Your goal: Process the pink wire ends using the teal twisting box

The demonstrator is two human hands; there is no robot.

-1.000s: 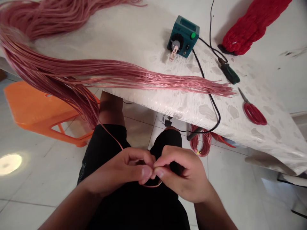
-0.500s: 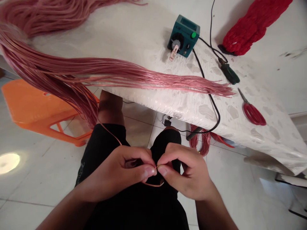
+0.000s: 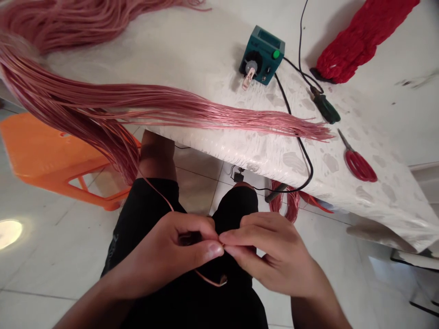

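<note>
My left hand [image 3: 171,253] and my right hand [image 3: 270,256] meet over my lap, fingertips pinched together on one thin pink wire [image 3: 161,198]. That wire runs up and left from my left hand to a large bundle of pink wires [image 3: 178,107] draped across the table edge. A short loop of the same wire hangs below my fingers. My right fingers are stretched forward but pressed on the wire.
A white patterned table [image 3: 212,50] carries a small teal box with a knob and green button [image 3: 262,55], black cables, a green-handled tool [image 3: 325,107], red scissors [image 3: 358,162] and a red netted bundle [image 3: 360,34]. An orange plastic stool [image 3: 48,157] stands at the left. Coiled wire [image 3: 290,201] hangs under the table.
My right fingers have uncurled and stretched toward the left hand. The wire loop below my fingers has dropped lower and grown longer.
</note>
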